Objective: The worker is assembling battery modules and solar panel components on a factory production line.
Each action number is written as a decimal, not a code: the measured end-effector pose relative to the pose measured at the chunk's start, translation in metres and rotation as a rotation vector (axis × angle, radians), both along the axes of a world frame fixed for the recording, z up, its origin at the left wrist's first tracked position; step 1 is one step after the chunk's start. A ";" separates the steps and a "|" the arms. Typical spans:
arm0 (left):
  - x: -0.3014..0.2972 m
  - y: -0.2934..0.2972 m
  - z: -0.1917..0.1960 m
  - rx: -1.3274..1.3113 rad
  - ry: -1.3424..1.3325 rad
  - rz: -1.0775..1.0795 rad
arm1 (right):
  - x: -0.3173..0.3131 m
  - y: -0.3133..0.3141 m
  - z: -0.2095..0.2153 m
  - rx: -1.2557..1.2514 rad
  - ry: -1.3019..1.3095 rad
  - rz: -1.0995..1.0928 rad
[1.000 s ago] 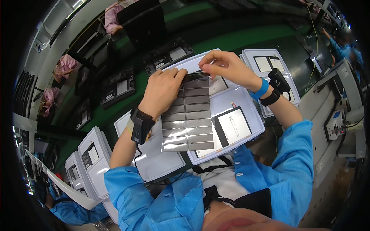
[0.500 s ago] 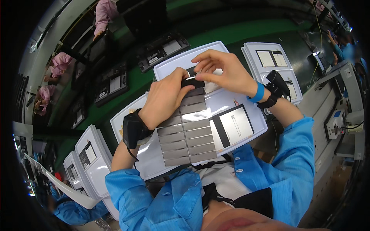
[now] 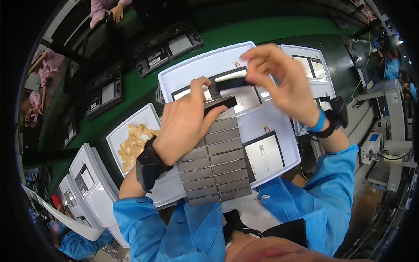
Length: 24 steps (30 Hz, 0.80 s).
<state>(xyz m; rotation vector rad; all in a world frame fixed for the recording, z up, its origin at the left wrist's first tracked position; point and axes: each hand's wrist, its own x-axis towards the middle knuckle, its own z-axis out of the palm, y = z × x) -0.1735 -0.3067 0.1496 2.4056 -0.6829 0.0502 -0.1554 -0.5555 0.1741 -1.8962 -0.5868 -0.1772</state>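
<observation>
My left hand point(image 3: 181, 120) grips the far end of a sheet of grey strips point(image 3: 216, 163), its thumb pressed on top beside a black patch. The strips lie in two columns, and the sheet's near end reaches toward my chest. My right hand point(image 3: 283, 83), blurred by motion, pinches one end of a black strip point(image 3: 233, 83) just beyond the sheet. The strip's other end is close to my left index finger; whether they touch I cannot tell. Under the strip lies a flat silver pack with black edges point(image 3: 246, 99). A similar pack point(image 3: 265, 155) lies right of the sheet.
White trays point(image 3: 174, 77) lie beneath my hands. At the left, a small white tray point(image 3: 114, 139) holds tan paper pieces point(image 3: 136, 142). More trays with packs stand at both sides. Black device housings point(image 3: 168, 48) rest on the green bench point(image 3: 244, 32), with co-workers in pink beyond.
My right hand has moved right, away from my left, drawing the black strip out. The sheet has shifted slightly toward me, uncovering the pack behind it, and the tan pieces show more.
</observation>
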 end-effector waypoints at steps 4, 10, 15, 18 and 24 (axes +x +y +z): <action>0.011 -0.004 -0.011 0.059 -0.116 -0.085 | 0.040 -0.026 -0.002 -0.031 0.267 0.005; 0.022 -0.005 -0.033 0.082 -0.363 -0.125 | 0.064 -0.021 -0.032 -0.083 0.431 0.069; 0.022 -0.004 -0.031 0.068 -0.362 -0.109 | 0.063 -0.013 -0.032 -0.093 0.433 0.001; 0.022 -0.007 -0.028 0.085 -0.275 -0.105 | 0.062 -0.014 -0.033 -0.095 0.422 -0.014; 0.025 -0.011 -0.026 0.214 -0.278 -0.144 | 0.060 -0.014 -0.035 -0.100 0.421 -0.038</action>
